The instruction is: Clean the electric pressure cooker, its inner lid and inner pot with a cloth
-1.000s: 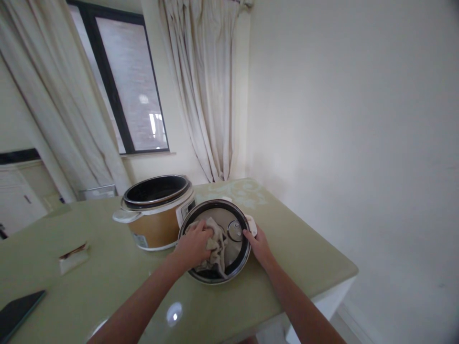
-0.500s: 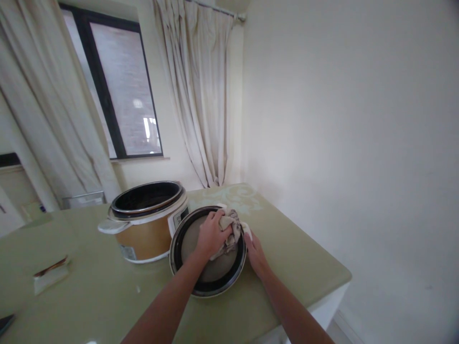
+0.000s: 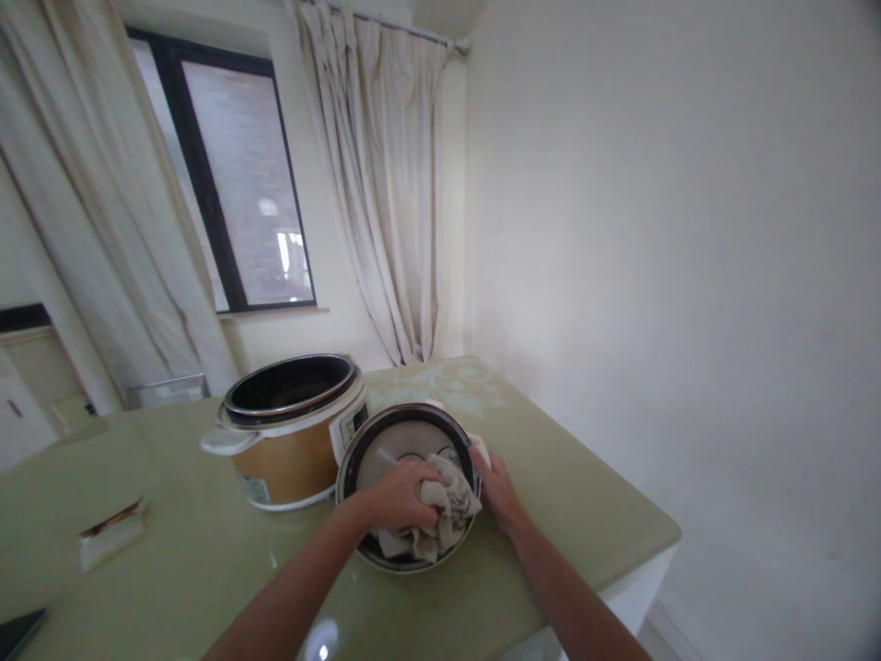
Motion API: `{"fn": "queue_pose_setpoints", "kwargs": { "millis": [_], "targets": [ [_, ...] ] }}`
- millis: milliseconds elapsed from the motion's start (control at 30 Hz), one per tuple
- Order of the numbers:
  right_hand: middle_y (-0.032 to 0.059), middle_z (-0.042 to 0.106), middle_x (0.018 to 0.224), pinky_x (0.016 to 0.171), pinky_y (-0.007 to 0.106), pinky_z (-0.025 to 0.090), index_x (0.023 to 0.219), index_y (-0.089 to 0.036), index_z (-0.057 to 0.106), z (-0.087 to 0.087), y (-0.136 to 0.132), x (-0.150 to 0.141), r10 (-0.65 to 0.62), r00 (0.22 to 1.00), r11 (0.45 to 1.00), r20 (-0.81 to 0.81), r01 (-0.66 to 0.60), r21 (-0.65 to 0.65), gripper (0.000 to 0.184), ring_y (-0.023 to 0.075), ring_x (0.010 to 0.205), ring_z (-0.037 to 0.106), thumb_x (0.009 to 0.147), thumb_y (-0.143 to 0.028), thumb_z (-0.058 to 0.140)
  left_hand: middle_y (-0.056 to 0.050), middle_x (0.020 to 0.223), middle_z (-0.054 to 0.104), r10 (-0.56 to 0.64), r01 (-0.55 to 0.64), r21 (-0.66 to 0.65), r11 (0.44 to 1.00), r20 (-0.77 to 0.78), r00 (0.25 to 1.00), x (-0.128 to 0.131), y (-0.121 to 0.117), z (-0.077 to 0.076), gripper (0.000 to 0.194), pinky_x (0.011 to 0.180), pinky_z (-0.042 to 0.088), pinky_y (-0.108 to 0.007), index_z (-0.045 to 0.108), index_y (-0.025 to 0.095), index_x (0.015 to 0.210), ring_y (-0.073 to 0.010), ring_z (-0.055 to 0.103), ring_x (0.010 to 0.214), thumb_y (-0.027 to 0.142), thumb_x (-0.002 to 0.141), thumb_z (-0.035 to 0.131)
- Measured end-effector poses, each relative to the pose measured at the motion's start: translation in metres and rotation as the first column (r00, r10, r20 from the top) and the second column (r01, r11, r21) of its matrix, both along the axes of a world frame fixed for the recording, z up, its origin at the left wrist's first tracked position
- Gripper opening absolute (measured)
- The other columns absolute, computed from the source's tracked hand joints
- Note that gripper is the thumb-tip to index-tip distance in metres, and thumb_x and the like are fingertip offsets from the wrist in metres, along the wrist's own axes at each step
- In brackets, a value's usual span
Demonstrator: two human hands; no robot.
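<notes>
A round cooker lid [image 3: 395,447] lies upside down on a pale green table [image 3: 206,551], its metal inner plate ringed by a dark rim, with a white tab jutting from the edge nearest the wall. The lid sits just beside an open cooker [image 3: 289,427] and near the table's right-hand edge. A crumpled, stained beige cloth [image 3: 440,519] rests bunched on the near half of the lid, covering part of the plate and spilling toward the rim. The left hand [image 3: 397,494] is closed over the cloth, fingers curled into its folds and pressing it against the lid. The right hand [image 3: 501,491] rests against the lid's right rim beside the white tab, fingers laid along the edge; whether it actually grips the rim cannot be told.

The cooker is a tan-bodied pot with a white collar, a dark empty-looking bowl, a side handle and a small control panel facing the lid. Farther left on the glossy tabletop lies a small folded packet [image 3: 110,537], and the corner of a dark flat object [image 3: 17,629] shows at the lower left edge. A faint floral pattern marks the table's far corner. Behind stand cream curtains [image 3: 385,184] framing a dark-framed window [image 3: 234,184], and a plain white wall [image 3: 653,229] fills the right side.
</notes>
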State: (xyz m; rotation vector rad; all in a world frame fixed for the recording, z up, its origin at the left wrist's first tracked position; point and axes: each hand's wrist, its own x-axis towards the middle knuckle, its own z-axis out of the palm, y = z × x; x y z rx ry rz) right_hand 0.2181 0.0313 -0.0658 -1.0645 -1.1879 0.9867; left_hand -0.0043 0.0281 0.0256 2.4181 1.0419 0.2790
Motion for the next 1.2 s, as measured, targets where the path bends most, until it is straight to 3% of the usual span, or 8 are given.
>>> {"fn": "queue_pose_setpoints", "kwargs": {
  "millis": [133,300,500,633,767,967,1200],
  "targets": [
    [0.0064,0.078,0.099,0.094,0.045,0.054,0.104,-0.020,0.079,-0.004,-0.001,-0.001,-0.015,0.998,0.998,0.067,0.011,0.054,0.061,0.0302,0.098,0.069,0.083,-0.076,0.065,-0.003,0.116,0.074,0.007,-0.011,-0.026,1.000,-0.137,0.991,-0.022,0.000,0.004,0.052,0.099,0.053,-0.035,0.077,0.024,0.109,-0.0285,0.068,0.111,0.029,0.057,0.078],
    [0.0084,0.079,0.107,0.100,0.046,0.052,0.109,-0.020,0.078,-0.003,-0.003,-0.002,-0.034,0.996,0.995,0.085,0.026,0.096,0.063,0.0316,0.104,0.068,0.084,-0.076,0.064,-0.007,0.123,0.070,0.147,-0.135,0.062,0.989,-0.287,0.947,-0.036,-0.002,0.008,0.060,0.101,0.053,-0.039,0.073,0.026,0.116,-0.0304,0.067,0.114,0.027,0.057,0.081],
    [0.0095,0.079,0.109,0.100,0.045,0.052,0.115,-0.019,0.077,-0.003,-0.001,-0.002,-0.024,0.996,0.991,0.089,0.011,0.135,0.064,0.0311,0.106,0.069,0.088,-0.075,0.061,-0.008,0.128,0.067,0.366,-0.303,0.228,0.925,-0.323,0.873,-0.022,-0.013,0.009,0.057,0.094,0.055,-0.042,0.067,0.030,0.120,-0.0328,0.069,0.114,0.033,0.065,0.078],
    [0.0101,0.078,0.113,0.099,0.045,0.052,0.118,-0.019,0.076,-0.008,0.004,-0.003,-0.034,0.995,0.988,0.091,0.020,0.154,0.066,0.0310,0.106,0.069,0.089,-0.075,0.059,-0.009,0.128,0.065,0.426,-0.322,0.327,0.888,-0.328,0.843,-0.011,-0.017,0.004,0.051,0.092,0.055,-0.042,0.064,0.029,0.121,-0.0326,0.070,0.111,0.036,0.071,0.072],
    [0.0100,0.079,0.108,0.096,0.045,0.053,0.111,-0.018,0.077,-0.010,0.004,-0.002,-0.075,0.991,0.988,0.108,0.059,0.145,0.065,0.0314,0.102,0.070,0.088,-0.076,0.058,-0.009,0.131,0.062,0.422,-0.300,0.366,0.881,-0.320,0.848,-0.013,-0.024,-0.003,0.051,0.094,0.054,-0.045,0.062,0.029,0.123,-0.0337,0.065,0.118,0.035,0.072,0.070],
    [0.0118,0.079,0.107,0.094,0.047,0.054,0.110,-0.017,0.077,-0.009,0.003,-0.002,-0.077,0.989,0.990,0.129,0.060,0.126,0.067,0.0344,0.101,0.071,0.081,-0.076,0.067,-0.007,0.137,0.057,0.325,-0.259,0.252,0.932,-0.271,0.906,-0.025,-0.035,-0.005,0.054,0.104,0.050,-0.047,0.065,0.031,0.120,-0.0347,0.055,0.132,0.034,0.067,0.074],
    [0.0113,0.080,0.107,0.098,0.048,0.053,0.107,-0.018,0.078,-0.009,0.013,-0.001,-0.095,0.990,0.989,0.100,0.082,0.127,0.062,0.0348,0.104,0.071,0.078,-0.072,0.071,-0.005,0.133,0.058,0.283,-0.247,0.177,0.953,-0.220,0.933,-0.025,-0.035,-0.005,0.054,0.096,0.052,-0.046,0.066,0.033,0.115,-0.0346,0.054,0.131,0.031,0.062,0.075]
  ]
}}
